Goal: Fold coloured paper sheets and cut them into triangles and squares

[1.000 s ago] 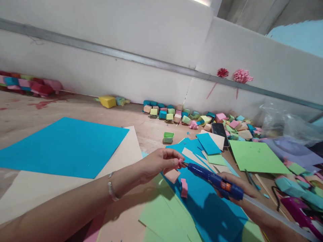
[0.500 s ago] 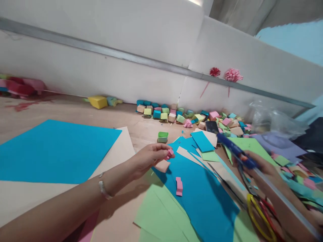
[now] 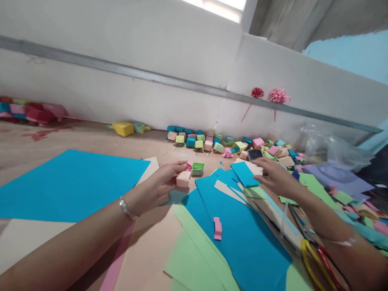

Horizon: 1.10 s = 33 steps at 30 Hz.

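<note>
1. The left hand [image 3: 165, 178] is pinched narrow, its fingertips holding a small peach paper box [image 3: 183, 178] and a pink folded paper piece [image 3: 188, 165] at the box's upper edge; whether the two are joined cannot be told.
2. That pair is near the middle of the tabletop [image 3: 156, 144], to the right of the large blue sheet [image 3: 75, 184]. An open green paper box [image 3: 198, 169] is just beside the pink piece; touching or apart is unclear.
3. The right hand [image 3: 274, 176] has its fingers loosely parted, with nothing visibly gripped, at the right end of a small blue paper rectangle [image 3: 244, 173]. Contact cannot be told.
4. Likely trouble: a sideways push of the left hand could tip the green box or bend the pink piece, because they are so close.
5. The right forearm is over a translucent glue stick [image 3: 284, 220] and near the scissors [image 3: 317, 258]; a low sweep might catch either, or drag the loose strips beneath.
6. A pink paper strip [image 3: 217, 228] lies loose on the central blue sheet [image 3: 248, 234] and could slide if that sheet shifts.
7. Edges: a row of paper boxes [image 3: 194, 141] lines the tabletop's far edge against the wall [image 3: 121, 89], limiting reach forward. Wood shows between that row and the large blue sheet, giving more room leftward than rightward, where paper pieces crowd the surface.
</note>
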Available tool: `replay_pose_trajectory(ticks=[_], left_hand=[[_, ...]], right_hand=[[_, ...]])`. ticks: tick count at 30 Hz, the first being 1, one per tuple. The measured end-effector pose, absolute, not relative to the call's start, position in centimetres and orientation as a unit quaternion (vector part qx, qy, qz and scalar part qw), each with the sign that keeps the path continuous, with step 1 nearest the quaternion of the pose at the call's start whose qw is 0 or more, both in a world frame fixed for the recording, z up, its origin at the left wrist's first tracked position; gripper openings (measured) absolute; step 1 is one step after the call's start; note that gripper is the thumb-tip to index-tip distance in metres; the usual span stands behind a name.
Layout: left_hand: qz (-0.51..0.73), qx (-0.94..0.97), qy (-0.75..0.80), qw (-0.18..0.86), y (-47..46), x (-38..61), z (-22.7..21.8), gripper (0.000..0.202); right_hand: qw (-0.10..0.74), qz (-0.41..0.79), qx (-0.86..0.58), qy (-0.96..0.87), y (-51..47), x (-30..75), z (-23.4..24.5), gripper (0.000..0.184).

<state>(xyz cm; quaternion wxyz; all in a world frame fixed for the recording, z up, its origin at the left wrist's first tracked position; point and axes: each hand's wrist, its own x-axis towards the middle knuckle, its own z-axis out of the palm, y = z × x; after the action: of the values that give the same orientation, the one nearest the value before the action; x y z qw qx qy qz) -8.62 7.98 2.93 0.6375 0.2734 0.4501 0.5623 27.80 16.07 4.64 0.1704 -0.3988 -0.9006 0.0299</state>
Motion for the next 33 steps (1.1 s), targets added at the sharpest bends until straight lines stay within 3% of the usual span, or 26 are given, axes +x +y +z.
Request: replay_pose_trajectory(ticks=[2,5,10,14,17,22,25,30,33], left_hand=[[0.537,0.297,0.477,0.629,7.7,-8.3,3.1,0.023],[0.538,0.37,0.512,0.558,7.3,-8.0,3.3,0.026],[0.565,0.457,0.528,0.439,7.3,-7.9,2.9,0.028],[0.565,0.525,0.533,0.348,7.3,-7.7,2.6,0.013],[0.55,0.577,0.534,0.281,7.1,-7.6,2.3,0.008],[0.417,0.752,0.51,-0.019,6.6,-7.5,1.5,0.013],[0.357,0.784,0.49,-0.133,6.4,-7.3,1.1,0.012],[0.375,0.753,0.508,-0.183,6.1,-6.7,1.0,0.019],[0.387,0.75,0.499,-0.199,5.9,-6.8,1.1,0.02]], right_hand=[[0.182,0.116,-0.381,-0.899,16.3,20.8,4.2,0.058],[0.198,0.12,-0.396,-0.889,17.5,12.7,1.5,0.078],[0.23,0.125,-0.387,-0.884,18.6,7.9,-1.5,0.044],[0.27,0.152,-0.358,-0.881,16.7,8.2,-0.7,0.028],[0.301,0.183,-0.334,-0.874,14.6,8.8,0.5,0.029],[0.35,0.216,-0.308,-0.858,12.5,9.4,1.2,0.042],[0.381,0.241,-0.297,-0.842,12.2,9.6,0.9,0.047],[0.413,0.303,-0.292,-0.808,11.8,9.3,-0.3,0.046],[0.429,0.417,-0.274,-0.753,11.4,8.9,-1.1,0.053]])
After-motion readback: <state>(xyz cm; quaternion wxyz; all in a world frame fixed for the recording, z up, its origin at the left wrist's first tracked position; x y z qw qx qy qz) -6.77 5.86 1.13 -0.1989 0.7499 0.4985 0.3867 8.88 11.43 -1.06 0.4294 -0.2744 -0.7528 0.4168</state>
